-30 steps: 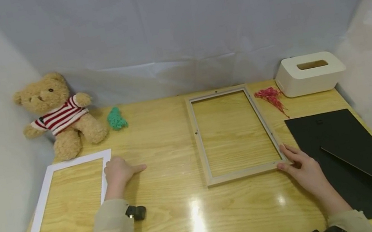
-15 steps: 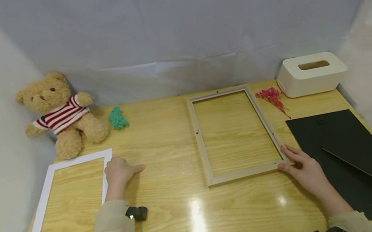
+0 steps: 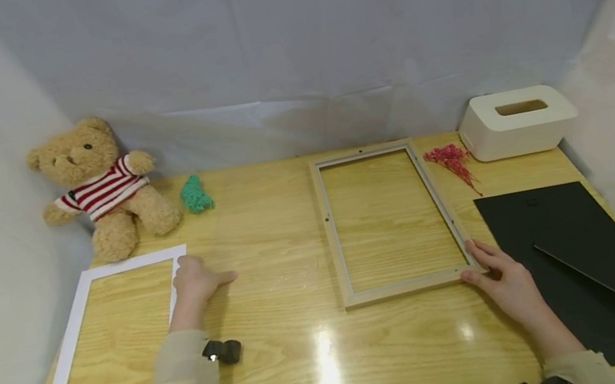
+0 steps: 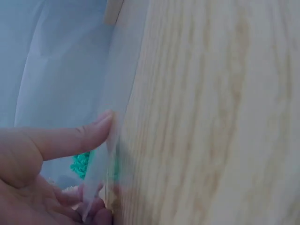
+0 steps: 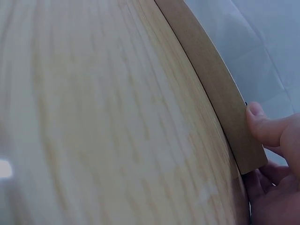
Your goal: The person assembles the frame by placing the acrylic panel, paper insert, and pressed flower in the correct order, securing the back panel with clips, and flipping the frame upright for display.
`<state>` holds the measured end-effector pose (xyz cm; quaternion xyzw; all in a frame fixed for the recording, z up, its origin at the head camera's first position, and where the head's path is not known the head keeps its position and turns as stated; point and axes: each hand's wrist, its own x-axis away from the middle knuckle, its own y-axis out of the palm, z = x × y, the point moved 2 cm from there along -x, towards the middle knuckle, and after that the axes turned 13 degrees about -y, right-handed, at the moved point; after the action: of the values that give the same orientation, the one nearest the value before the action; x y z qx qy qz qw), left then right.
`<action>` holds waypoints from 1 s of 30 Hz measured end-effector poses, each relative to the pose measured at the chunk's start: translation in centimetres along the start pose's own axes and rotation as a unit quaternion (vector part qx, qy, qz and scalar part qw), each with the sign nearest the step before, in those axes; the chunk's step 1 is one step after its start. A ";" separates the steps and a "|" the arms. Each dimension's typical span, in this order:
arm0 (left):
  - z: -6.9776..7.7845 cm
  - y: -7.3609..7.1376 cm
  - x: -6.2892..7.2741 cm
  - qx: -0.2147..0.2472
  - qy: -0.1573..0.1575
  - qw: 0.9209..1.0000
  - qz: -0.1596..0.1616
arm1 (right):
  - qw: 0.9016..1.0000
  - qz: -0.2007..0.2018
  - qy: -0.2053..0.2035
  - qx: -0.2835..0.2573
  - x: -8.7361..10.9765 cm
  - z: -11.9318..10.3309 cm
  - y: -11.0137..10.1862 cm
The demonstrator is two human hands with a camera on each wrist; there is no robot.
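In the head view my left hand (image 3: 195, 284) is beside the right side of a white mat board (image 3: 65, 344), thumb stretched to the right. The left wrist view shows it pinching the edge of a clear sheet (image 4: 97, 176), thumb on one side and fingers on the other. That sheet is almost invisible against the wood in the head view. At the near right corner of a light wooden picture frame (image 3: 404, 286), my right hand (image 3: 509, 287) grips with thumb in front and fingers at the side. The frame (image 5: 213, 77) lies flat on the table.
A black backing board (image 3: 540, 302) with its stand leg raised lies at the right. Along the back are a teddy bear (image 3: 106, 190), green dried moss or flowers (image 3: 196, 196), pink dried flowers (image 3: 450, 161) and a white tissue box (image 3: 511, 142). White sheeting encloses the wooden table (image 3: 278, 375).
My left hand has shifted very slightly to the left. My right hand and the picture frame have stayed put.
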<state>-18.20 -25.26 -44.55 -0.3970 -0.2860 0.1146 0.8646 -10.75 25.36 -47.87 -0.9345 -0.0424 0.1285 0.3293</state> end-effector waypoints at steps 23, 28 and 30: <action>-1.7 -0.7 1.8 0.534 0.082 0.765 -0.352 | 1.000 0.020 0.003 -0.011 0.1 0.7 0.2; -2.0 -0.2 2.7 0.583 0.106 0.723 -0.356 | 0.999 0.038 -0.010 0.001 0.4 0.8 0.4; -2.1 0.0 3.2 0.590 0.121 0.716 -0.352 | 0.999 0.046 -0.018 0.009 0.5 0.8 0.5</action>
<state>-14.43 -25.22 -44.33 0.3124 -0.1728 -0.1019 0.9285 -10.49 25.51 -48.91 -0.9301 -0.0042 0.1608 0.3302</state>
